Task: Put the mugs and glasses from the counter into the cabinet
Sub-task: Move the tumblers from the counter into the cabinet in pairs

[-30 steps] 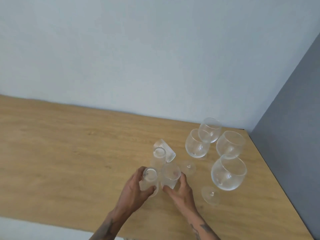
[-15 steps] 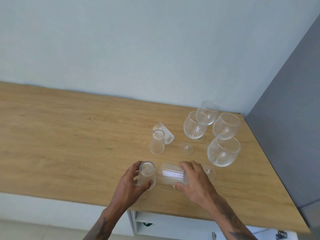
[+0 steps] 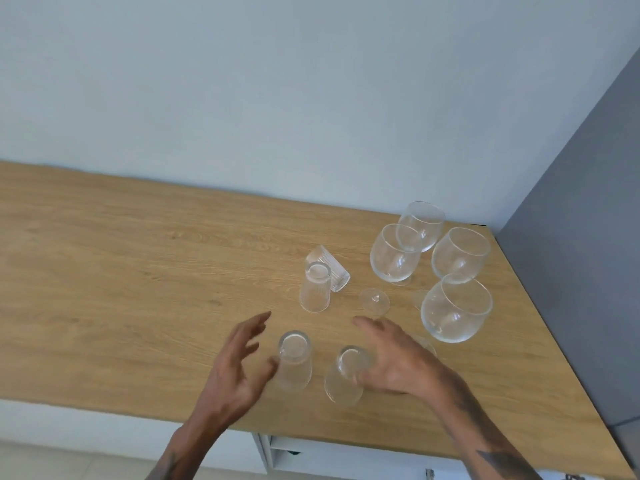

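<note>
Two ribbed clear tumblers stand upside down near the counter's front edge: one (image 3: 294, 362) on the left, one (image 3: 343, 375) on the right. My left hand (image 3: 239, 368) hovers just left of the first with fingers spread and holds nothing. My right hand (image 3: 394, 362) is spread just right of the second, thumb close to its side. Further back a third tumbler (image 3: 314, 289) stands upside down, and another (image 3: 330, 268) lies on its side behind it. Several stemmed wine glasses (image 3: 455, 308) cluster at the right corner.
The wooden counter (image 3: 138, 271) meets a pale wall behind and a grey panel (image 3: 581, 237) on the right. Below the front edge a white cabinet opening (image 3: 280, 452) shows. One wine glass foot (image 3: 374, 301) sits between the tumblers and the bowls.
Both hands drew two tumblers toward the front edge. The right one was tipped on its side, then stood upside down. Both hands have let go and spread their fingers.
</note>
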